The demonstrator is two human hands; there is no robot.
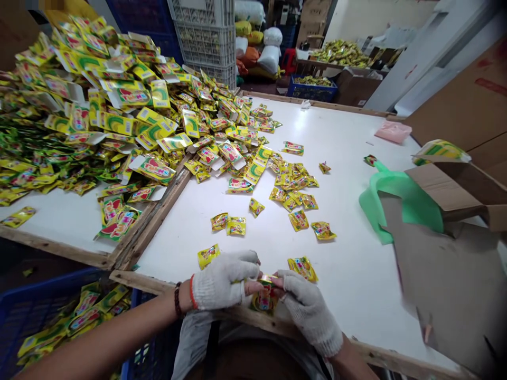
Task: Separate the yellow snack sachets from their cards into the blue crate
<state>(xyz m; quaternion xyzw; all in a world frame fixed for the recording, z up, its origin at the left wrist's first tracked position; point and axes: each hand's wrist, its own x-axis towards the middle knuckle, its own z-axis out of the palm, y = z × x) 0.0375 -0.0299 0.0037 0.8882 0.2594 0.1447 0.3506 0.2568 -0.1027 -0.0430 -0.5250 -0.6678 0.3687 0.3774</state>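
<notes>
At the table's front edge I hold a small yellow, green and red printed carton (264, 302) upright between both hands. My left hand (225, 279), in a white knit glove with bare fingertips, closes its thumb and fingers on the carton's upper left side. My right hand (308, 306), gloved the same way, pinches its upper right side. The carton's top lies between my fingertips; whether its flap is folded in, I cannot tell. Small yellow foil packets lie nearby, one packet (208, 256) beyond my left hand and another packet (303, 268) beyond my right.
A large heap of printed cartons (127, 97) covers the left and back left. More packets (295, 177) are scattered mid-table. A green dustpan (404, 198) and cardboard (447, 264) lie at right. Below left stands a blue crate (24, 298) with cartons. A wooden strip (158, 221) divides the tabletop.
</notes>
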